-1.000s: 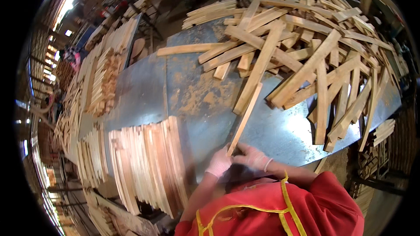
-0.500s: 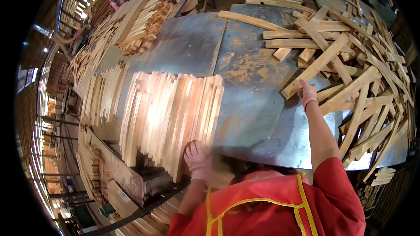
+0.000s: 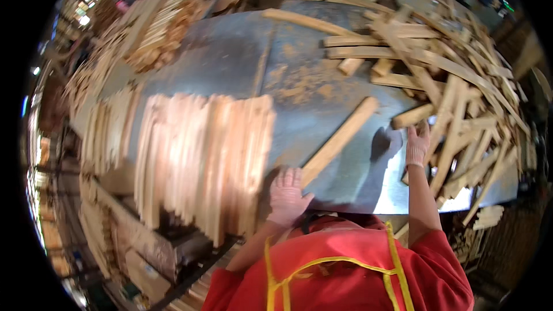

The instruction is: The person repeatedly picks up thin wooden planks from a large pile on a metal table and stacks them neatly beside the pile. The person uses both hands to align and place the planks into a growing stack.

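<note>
I wear pale gloves and a red apron. My left hand [image 3: 286,194] lies flat on the metal table [image 3: 230,63], fingers spread. Its thumb is against the near end of a long wooden slat [image 3: 341,139] that lies diagonally across the sheet. To the left of that hand is a row of slats [image 3: 201,155] stacked on edge. My right hand [image 3: 417,144] reaches out to the edge of a loose pile of slats [image 3: 461,80]. Its fingers are stretched onto a short block [image 3: 412,116] and do not close around it.
Sawdust covers the middle of the table. More slat bundles [image 3: 155,34] are stacked along the far left. Other stacks [image 3: 103,132] run down the left side below the table's edge. The loose pile fills the right half as far as the table's right edge.
A long slat now lies diagonally between my hands. My left hand has come up from the table's near edge to the slat's near end. My right hand stays at the pile.
</note>
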A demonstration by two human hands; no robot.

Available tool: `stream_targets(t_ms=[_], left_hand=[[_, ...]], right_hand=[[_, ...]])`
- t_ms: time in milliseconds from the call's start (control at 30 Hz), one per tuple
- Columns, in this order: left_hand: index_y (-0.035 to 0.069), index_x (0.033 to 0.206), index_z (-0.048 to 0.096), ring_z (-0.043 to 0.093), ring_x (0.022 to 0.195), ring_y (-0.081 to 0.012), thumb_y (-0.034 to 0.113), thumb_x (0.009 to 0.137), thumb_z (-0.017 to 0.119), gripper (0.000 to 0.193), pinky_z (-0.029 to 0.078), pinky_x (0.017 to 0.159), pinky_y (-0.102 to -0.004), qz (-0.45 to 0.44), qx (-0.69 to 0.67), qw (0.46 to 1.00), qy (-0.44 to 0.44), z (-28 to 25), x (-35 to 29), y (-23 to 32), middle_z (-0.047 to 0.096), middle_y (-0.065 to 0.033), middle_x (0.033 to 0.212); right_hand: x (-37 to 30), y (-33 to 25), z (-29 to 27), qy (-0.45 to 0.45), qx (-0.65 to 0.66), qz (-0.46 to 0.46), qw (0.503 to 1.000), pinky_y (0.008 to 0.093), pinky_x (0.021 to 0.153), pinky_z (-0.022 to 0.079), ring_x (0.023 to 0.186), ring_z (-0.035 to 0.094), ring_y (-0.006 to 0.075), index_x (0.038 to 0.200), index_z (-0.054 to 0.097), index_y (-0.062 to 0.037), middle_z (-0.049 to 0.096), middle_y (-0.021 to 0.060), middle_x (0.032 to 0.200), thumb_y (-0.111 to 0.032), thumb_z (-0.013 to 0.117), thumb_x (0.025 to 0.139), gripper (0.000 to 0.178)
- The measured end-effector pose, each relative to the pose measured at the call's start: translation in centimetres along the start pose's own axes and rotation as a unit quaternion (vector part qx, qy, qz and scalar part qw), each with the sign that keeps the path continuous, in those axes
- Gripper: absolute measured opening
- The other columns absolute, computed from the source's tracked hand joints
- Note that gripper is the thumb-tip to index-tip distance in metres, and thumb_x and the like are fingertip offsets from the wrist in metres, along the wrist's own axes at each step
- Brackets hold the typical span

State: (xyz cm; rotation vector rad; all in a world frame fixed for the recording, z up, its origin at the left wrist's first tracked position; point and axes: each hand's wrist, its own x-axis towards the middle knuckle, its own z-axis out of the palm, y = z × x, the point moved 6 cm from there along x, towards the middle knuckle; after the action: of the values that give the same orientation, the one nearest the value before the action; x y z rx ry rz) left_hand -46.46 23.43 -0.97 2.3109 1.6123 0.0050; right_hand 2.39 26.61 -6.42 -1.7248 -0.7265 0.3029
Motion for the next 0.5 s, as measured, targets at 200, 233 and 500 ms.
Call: stream_targets(t_ms=[200, 233, 500], left_hand=[[0.011, 0.164, 0.033, 0.057, 0.132, -0.0364, 0.058, 0.082, 0.077, 0.105, 0.048, 0.105, -0.0496, -0.081, 0.06, 0.979, -0.175, 3.0, 6.7, 3.6, 0.057, -0.0151, 0.144], [0.013, 0.165, 0.03, 0.064, 0.124, -0.0338, 0.057, 0.081, 0.079, 0.106, 0.053, 0.098, -0.0472, -0.077, 0.063, 0.985, -0.141, 2.7, 7.4, 3.6, 0.061, -0.0141, 0.136], [-0.002, 0.16, 0.04, 0.056, 0.135, -0.0274, 0.012, 0.097, 0.067, 0.07, 0.041, 0.116, -0.0356, -0.133, -0.605, 0.756, -0.21, 2.2, 3.6, 5.4, 0.056, -0.0175, 0.15]], right_hand=[[5.6, -6.4, -5.6, 0.029, -0.562, 0.039, 0.825, 0.0431, 0.114, 0.044, 0.137, 0.053, 0.0389, 0.158, 0.041, -0.0046, 0.053, 0.0222, 0.152, -0.051, 0.084, 0.075, 0.105], [5.8, -6.0, -5.8, 0.019, -0.567, 0.025, 0.823, 0.0435, 0.113, 0.045, 0.136, 0.054, 0.0392, 0.159, 0.041, -0.0046, 0.054, 0.0225, 0.152, -0.051, 0.085, 0.075, 0.105], [8.2, -5.1, -7.0, -0.135, -0.325, 0.026, 0.936, 0.0458, 0.102, 0.053, 0.122, 0.066, 0.0436, 0.16, 0.038, -0.0037, 0.07, 0.0246, 0.127, -0.007, 0.075, 0.081, 0.088]])
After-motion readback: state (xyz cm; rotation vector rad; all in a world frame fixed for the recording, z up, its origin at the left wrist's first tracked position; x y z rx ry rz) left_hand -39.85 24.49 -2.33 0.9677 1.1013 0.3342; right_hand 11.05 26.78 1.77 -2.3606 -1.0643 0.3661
